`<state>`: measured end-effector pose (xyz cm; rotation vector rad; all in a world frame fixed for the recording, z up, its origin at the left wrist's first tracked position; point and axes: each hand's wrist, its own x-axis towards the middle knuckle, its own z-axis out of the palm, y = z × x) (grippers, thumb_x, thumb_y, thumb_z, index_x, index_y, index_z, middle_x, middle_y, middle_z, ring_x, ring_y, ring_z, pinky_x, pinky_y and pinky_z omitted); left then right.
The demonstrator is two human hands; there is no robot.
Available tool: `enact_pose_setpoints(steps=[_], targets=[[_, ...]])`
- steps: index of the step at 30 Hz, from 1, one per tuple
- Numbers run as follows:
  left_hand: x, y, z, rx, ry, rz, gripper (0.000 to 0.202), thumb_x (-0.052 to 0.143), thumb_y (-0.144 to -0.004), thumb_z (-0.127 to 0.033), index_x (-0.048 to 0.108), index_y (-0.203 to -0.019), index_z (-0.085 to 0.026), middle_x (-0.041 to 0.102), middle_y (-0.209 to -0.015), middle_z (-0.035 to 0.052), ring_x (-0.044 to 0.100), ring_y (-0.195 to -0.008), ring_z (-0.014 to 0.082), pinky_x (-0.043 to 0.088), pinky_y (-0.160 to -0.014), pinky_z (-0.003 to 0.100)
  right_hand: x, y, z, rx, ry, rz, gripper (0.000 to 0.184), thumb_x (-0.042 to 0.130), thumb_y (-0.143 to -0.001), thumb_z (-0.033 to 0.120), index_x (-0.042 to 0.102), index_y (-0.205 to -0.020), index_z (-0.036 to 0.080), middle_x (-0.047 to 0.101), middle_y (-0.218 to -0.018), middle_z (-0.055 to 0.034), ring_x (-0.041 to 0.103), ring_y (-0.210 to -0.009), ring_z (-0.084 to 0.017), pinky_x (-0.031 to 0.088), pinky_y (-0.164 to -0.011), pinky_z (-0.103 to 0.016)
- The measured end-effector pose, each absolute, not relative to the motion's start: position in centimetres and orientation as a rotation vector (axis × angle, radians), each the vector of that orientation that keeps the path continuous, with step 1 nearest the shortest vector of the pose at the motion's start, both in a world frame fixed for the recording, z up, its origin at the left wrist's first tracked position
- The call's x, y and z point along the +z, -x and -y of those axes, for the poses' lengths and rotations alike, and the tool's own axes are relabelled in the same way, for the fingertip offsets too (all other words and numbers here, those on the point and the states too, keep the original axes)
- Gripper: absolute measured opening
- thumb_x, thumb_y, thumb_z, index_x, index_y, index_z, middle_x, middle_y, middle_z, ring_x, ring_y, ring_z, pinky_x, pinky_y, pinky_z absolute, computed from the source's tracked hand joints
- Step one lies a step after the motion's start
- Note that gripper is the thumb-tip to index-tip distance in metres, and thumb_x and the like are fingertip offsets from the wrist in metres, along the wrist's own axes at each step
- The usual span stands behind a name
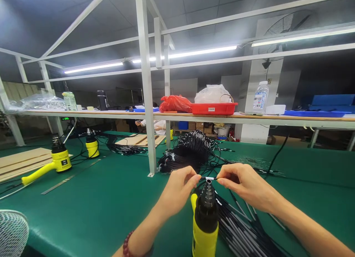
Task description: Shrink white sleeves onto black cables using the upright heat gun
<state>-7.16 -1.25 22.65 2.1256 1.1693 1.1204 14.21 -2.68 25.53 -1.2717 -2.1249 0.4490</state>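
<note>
Between my two hands a black cable (pixel 203 178) with a short white sleeve (pixel 210 178) on it is stretched level. My left hand (pixel 181 188) pinches it left of the sleeve, and my right hand (pixel 242 183) pinches it on the right. Just beneath the sleeve is the nozzle tip of a yellow and black heat gun (pixel 205 223), standing upright with its nozzle pointing up. Whether the cable touches the nozzle I cannot tell. Right of the heat gun lies a bundle of black and grey cables (pixel 235 227), partly hidden behind it and my right forearm.
Coiled black cables (pixel 183 157) are heaped behind my hands, beside a white post (pixel 146 101). At the left are two more heat guns (pixel 61 159), a metal ruler (pixel 70 177) and boards (pixel 24 161). A shelf holds a red tray (pixel 213 108). Someone's hand shows beyond.
</note>
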Motion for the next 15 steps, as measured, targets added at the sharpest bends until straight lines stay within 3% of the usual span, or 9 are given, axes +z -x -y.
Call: enact_pose_setpoints(steps=[7, 15], targets=[[23.05, 7.33, 1.4, 1.18, -2.08, -1.124, 0.013, 0.056, -0.089, -0.029, 0.058, -0.081, -0.019, 0.059, -0.078, -0.0011, 0.052, -0.075, 0.0157, 0.039, -0.068, 0.027, 25.57, -14.33, 2.59, 0.499, 1.296, 2.121, 0.029, 0.053, -0.087, 0.036, 0.067, -0.069, 0.018, 0.054, -0.061, 0.0015, 0.04, -0.057, -0.013, 0.027, -0.052, -0.026], [22.7, 7.73, 1.27, 1.072, -2.173, -1.207, 0.046, 0.037, -0.099, -0.044, 0.053, -0.065, -0.019, 0.057, -0.064, -0.0014, 0.05, -0.062, 0.014, 0.033, -0.058, 0.026, 25.63, -14.32, 2.78, 0.483, 1.289, 2.141, 0.03, 0.052, -0.089, 0.036, 0.06, -0.066, 0.018, 0.048, -0.059, 0.0035, 0.034, -0.056, -0.012, 0.024, -0.052, -0.026]])
